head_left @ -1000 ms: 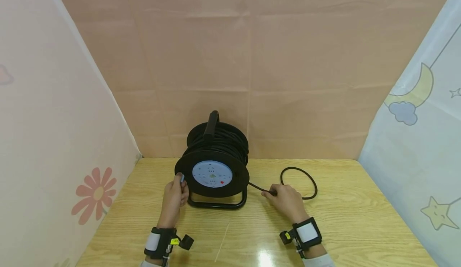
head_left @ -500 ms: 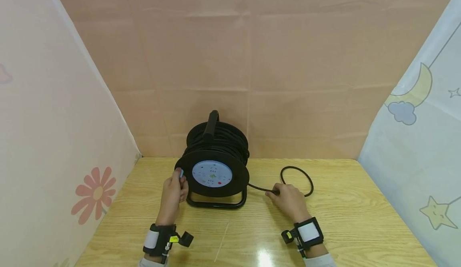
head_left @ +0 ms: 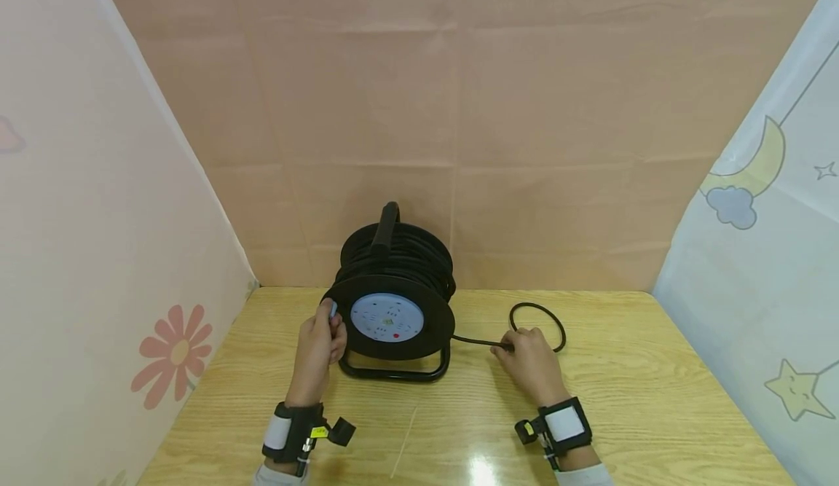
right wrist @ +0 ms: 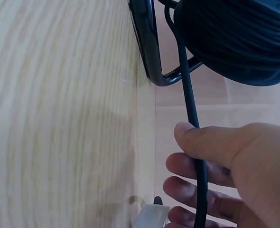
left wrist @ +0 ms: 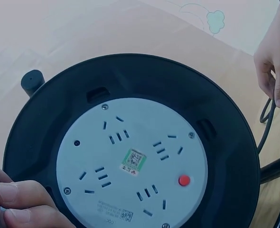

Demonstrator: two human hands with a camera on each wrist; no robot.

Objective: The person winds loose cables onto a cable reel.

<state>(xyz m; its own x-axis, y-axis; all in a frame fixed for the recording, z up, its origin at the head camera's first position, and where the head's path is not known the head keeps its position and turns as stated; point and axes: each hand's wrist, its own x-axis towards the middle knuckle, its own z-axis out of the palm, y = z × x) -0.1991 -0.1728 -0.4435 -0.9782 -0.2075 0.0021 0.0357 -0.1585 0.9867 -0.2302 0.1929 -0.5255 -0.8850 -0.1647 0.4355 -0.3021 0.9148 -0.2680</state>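
A black cable reel [head_left: 435,311] stands on the table, with sockets and a red button [left wrist: 184,180] on its pale round panel [left wrist: 130,161]. My left hand [head_left: 319,344] grips a small light-blue knob [head_left: 333,309] at the left of the reel's front disc. To the right of the reel, my right hand [head_left: 532,363] pinches the black cable [right wrist: 190,102] between thumb and fingers. From there the cable runs to the reel's drum [right wrist: 239,47], where many turns are wound. The left wrist view shows only the curled fingertips [left wrist: 23,204] of my left hand.
Beyond my right hand, a loop of cable [head_left: 560,326] lies on the wooden table [head_left: 629,398]. The reel's tubular stand [head_left: 393,375] rests in front, and its carrying handle [head_left: 385,231] rises on top. A pale piece with a dark tip [right wrist: 152,216] shows below the right fingers.
The reel's disc has turned slightly clockwise, and my left hand has gone up a little with the knob. My right hand has shifted slightly right along the cable; the loop looks smaller.
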